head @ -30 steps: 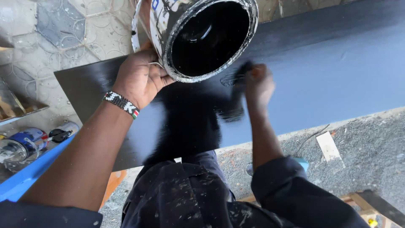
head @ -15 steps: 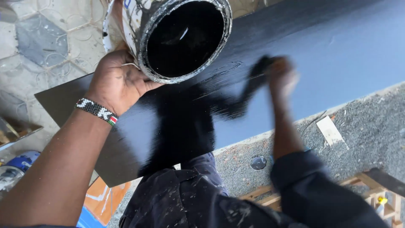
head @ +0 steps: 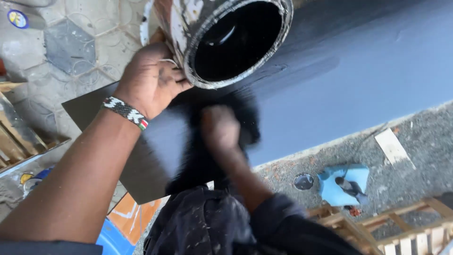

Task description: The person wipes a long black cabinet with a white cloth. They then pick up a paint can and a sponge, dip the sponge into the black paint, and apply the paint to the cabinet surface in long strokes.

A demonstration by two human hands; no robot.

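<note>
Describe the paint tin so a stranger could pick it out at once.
Start at the long dark board running across the view. Above its left part, the left hand grips a round tin tilted with its mouth toward the camera. Its black inside and paint-smeared white rim set it apart from the blurred right hand below.

Place: an outdoor work yard used for painting.
Ground: rough gravelly concrete [head: 406, 127] at right, patterned hexagon paving [head: 66, 52] at upper left.
Work: a long dark-painted board [head: 358, 80] lying across the ground.
Clutter: wooden slat frames [head: 401, 231] at lower right, a paint-crusted can [head: 222, 33] at top.
</note>
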